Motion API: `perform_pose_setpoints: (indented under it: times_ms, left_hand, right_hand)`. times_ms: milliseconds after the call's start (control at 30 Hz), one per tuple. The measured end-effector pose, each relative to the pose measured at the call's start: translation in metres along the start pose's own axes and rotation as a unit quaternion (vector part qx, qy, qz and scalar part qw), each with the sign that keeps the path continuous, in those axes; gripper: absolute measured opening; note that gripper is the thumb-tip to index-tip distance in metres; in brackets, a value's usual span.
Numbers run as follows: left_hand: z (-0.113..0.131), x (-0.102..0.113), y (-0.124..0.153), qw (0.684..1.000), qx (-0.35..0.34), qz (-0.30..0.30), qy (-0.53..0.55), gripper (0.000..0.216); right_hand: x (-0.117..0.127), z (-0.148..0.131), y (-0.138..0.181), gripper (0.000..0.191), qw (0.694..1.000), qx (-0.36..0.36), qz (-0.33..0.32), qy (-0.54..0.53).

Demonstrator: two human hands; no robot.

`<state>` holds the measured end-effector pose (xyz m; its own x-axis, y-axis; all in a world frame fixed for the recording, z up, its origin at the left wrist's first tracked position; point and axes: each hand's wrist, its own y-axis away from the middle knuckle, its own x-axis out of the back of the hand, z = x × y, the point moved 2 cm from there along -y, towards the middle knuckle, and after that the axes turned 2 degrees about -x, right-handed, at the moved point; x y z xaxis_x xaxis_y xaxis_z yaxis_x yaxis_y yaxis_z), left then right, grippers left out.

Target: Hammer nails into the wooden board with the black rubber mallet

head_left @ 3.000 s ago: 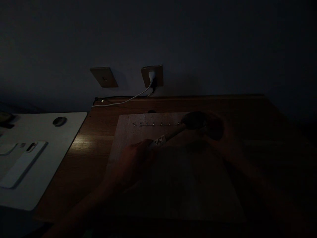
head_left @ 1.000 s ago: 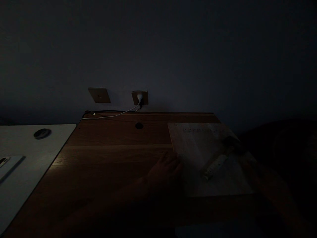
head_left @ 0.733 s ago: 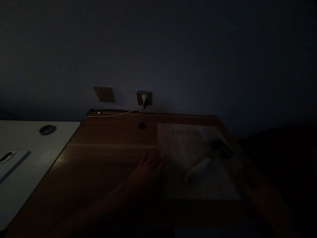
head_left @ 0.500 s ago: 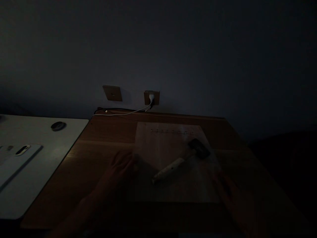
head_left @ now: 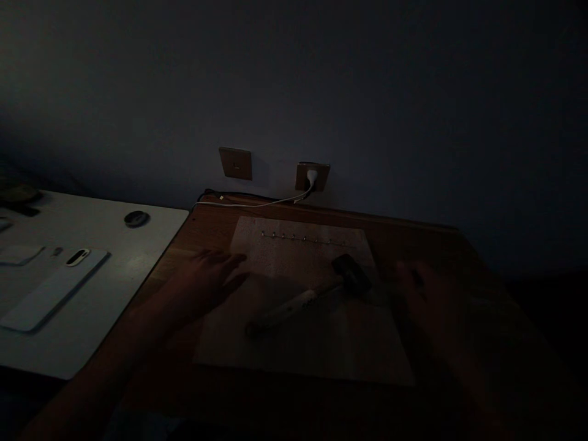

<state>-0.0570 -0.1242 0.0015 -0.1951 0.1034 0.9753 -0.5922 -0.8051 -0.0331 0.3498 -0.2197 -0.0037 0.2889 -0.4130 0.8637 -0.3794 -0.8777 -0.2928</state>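
In the dim light a square pale board (head_left: 285,355) lies on the wooden table. A row of small upright nails (head_left: 293,237) lines its far side. Across the board rests a mallet with a dark head (head_left: 353,274) and a pale handle (head_left: 289,308), untouched by either hand. My left hand (head_left: 214,275) is open at the board's left edge, fingers stretched over it. Just right of the board is my right hand (head_left: 425,297), dim and slightly blurred, its fingers apart and nothing visible in them.
A white table (head_left: 151,245) adjoins on the left, carrying a white phone (head_left: 57,294) and a round dark object (head_left: 136,218). At the wall, a white cable (head_left: 257,206) runs from a socket (head_left: 301,176) along the back edge.
The view has turned left. On the table, the board has shifted left with the mallet on it. My right hand has come away from the board's right edge.
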Motion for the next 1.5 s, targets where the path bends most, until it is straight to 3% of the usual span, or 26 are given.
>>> perform_pose_setpoints:
  times_ms: [133,167,300,467,800,1033,1267,1333,1400,1467,1500]
  left_hand:
    - [0.014,0.035,-0.081,0.996,-0.064,-0.017,0.056,0.032]
    - [0.014,0.039,-0.098,0.995,-0.075,-0.006,0.068,0.029]
    - [0.004,0.037,-0.135,0.994,-0.070,0.010,0.079,0.020]
    - [-0.015,0.013,-0.137,0.998,-0.045,-0.035,0.023,0.026]
    - [-0.024,-0.002,-0.140,0.992,-0.066,-0.101,0.023,0.016]
    - [-0.018,-0.007,-0.143,0.993,-0.066,-0.101,-0.011,0.025]
    - [-0.030,-0.009,-0.141,0.996,-0.063,-0.060,0.006,0.021]
    - [-0.030,-0.005,-0.142,0.997,-0.060,-0.022,0.050,0.016]
    - [-0.027,-0.001,-0.145,0.989,-0.044,0.028,0.139,0.016]
    - [-0.021,0.001,-0.149,0.952,-0.016,0.068,0.300,0.019]
    - [-0.018,0.000,-0.152,0.913,0.000,0.084,0.399,0.020]
  right_hand:
    - [-0.007,-0.052,-0.078,0.012,0.993,0.087,0.045,-0.067]
    - [-0.011,-0.062,-0.092,0.015,0.992,0.098,0.043,-0.062]
    - [-0.034,-0.081,-0.119,0.012,0.995,0.101,-0.003,-0.018]
    - [-0.064,-0.063,-0.112,0.012,0.991,0.069,-0.114,0.021]
    - [-0.075,-0.045,-0.108,0.024,0.979,0.024,-0.202,0.026]
    - [-0.078,-0.049,-0.108,0.023,0.974,0.018,-0.226,0.025]
    - [-0.068,-0.051,-0.107,0.014,0.980,0.028,-0.193,-0.029]
    - [-0.062,-0.059,-0.106,0.005,0.978,0.033,-0.192,-0.070]
    - [-0.057,-0.068,-0.106,0.005,0.969,0.025,-0.162,-0.186]
    - [-0.053,-0.073,-0.109,0.011,0.928,-0.006,-0.094,-0.362]
    - [-0.052,-0.074,-0.112,0.012,0.892,-0.029,-0.056,-0.447]
